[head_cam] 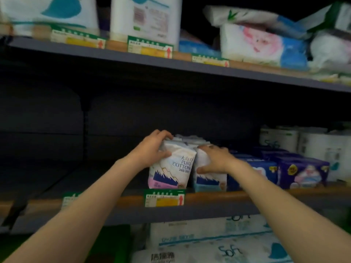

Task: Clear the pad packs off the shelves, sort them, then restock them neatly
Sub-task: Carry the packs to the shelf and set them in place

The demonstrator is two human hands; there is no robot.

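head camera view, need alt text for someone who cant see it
Two bare hands reach onto a middle shop shelf: the left hand grips a white Pure Cotton pad pack and the right hand holds the matching pack beside it. Purple and blue packs stand to their right.

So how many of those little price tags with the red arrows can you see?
5. Three on the top shelf edge: left, middle, right. Two on the middle shelf edge: one centre, one partly hidden behind the left arm. More may be out of view.
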